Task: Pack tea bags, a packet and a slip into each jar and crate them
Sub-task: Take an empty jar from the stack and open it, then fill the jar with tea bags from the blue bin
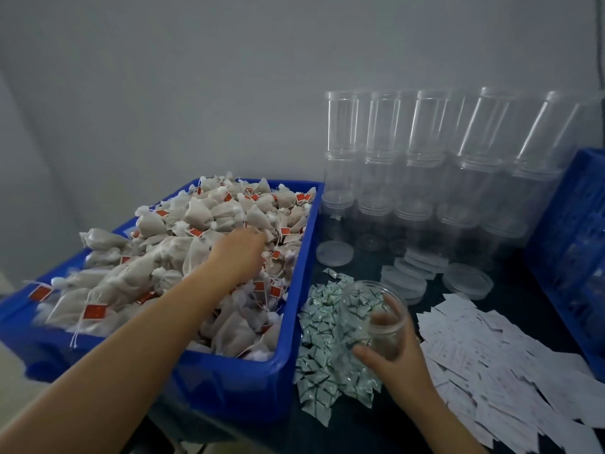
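A blue bin (294, 322) on the left is heaped with white tea bags (183, 244) carrying red tags. My left hand (240, 253) reaches into the heap, its fingertips buried among the bags; what they hold is hidden. My right hand (389, 348) grips an open clear jar (376, 309), tilted over a pile of small green-white packets (324, 348). White paper slips (497, 365) lie spread to the right of the packets.
Stacked empty clear jars (435, 165) stand against the back wall. Loose clear lids (406, 280) lie in front of them on the dark table. A blue crate (569, 244) stands at the right edge.
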A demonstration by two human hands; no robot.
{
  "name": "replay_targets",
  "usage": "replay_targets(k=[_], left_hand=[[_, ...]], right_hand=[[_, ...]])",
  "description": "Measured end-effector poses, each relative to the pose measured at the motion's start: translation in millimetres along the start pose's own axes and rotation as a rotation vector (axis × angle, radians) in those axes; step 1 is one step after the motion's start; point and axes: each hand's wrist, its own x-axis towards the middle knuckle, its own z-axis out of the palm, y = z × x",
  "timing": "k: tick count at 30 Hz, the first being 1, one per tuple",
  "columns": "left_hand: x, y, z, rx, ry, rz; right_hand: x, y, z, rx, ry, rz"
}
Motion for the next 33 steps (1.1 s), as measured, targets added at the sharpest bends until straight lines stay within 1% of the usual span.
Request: replay_targets(k=[3, 7, 10, 14, 20, 23, 29, 31, 33], left_hand=[[-3, -3, 13, 0.182, -0.065, -0.059], [-3, 0, 21, 0.280, -0.029, -0.099], [-2, -1, 19, 0.291, -0.023, -0.105], [-2, -3, 18, 0.254, 0.009, -0.100], [-4, -4, 15, 0.180, 0.012, -0.099], [-5, -6, 15, 0.064, 0.074, -0.093], [-9, -9, 11, -0.274, 0.317, -0.072], [-9, -7, 4, -0.451, 0.322, -0.066], [-10, -4, -6, -0.595, 0.281, -0.040]], right_hand=[[-4, 4, 5, -0.027, 0.019, -0.024], [-5, 9, 5, -0.059, 0.009, -0.040], [-5, 11, 4, -0.067, 0.010, -0.055], [-5, 13, 5, -0.052, 0.011, -0.052], [-5, 14, 5, -0.094, 0.014, -0.069], [-6, 12, 7, -0.111, 0.020, -0.100], [-5, 14, 5, -0.123, 0.020, -0.102], [-5, 15, 4, -0.117, 0.018, -0.096], [-5, 15, 4, -0.117, 0.020, -0.095]])
